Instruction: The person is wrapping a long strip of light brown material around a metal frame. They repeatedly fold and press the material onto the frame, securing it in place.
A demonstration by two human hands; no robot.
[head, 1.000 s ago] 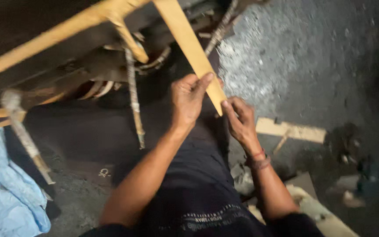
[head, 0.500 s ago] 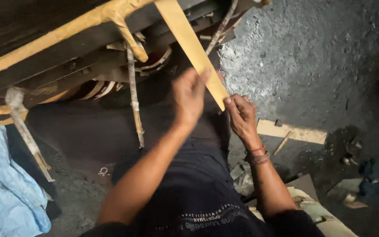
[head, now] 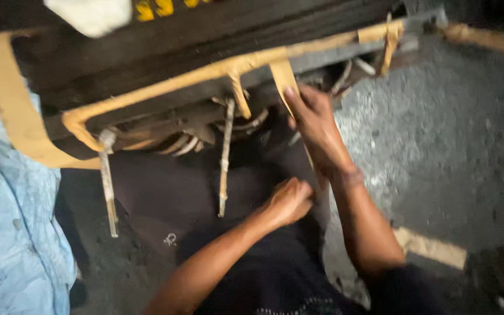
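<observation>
While the right hand point(head: 316, 119) reaches up toward the upper middle of the frame, its fingers lie flat and extended along a tan strip of tape-like material point(head: 284, 81) that hangs down from a long tan band point(head: 205, 73) running along the edge of a dark, heavy frame point(head: 164, 41). Whether the thumb pinches the strip cannot be told, since motion blur hides it. The left hand point(head: 290, 201) sits lower, at centre frame, curled into a loose fist over the person's dark-clothed lap; it seems closed on the strip's lower end, though the blur leaves that uncertain. Two thin, pale, crusted rods point(head: 224, 157) hang down from the underside of the frame at centre left. A crumpled light-blue cloth point(head: 13, 233) fills the lower left. Grey, gritty ground point(head: 438, 151) spreads across the right side, with a flat pale wooden piece point(head: 433, 248) lying on it at lower right. No container shows in this view.
</observation>
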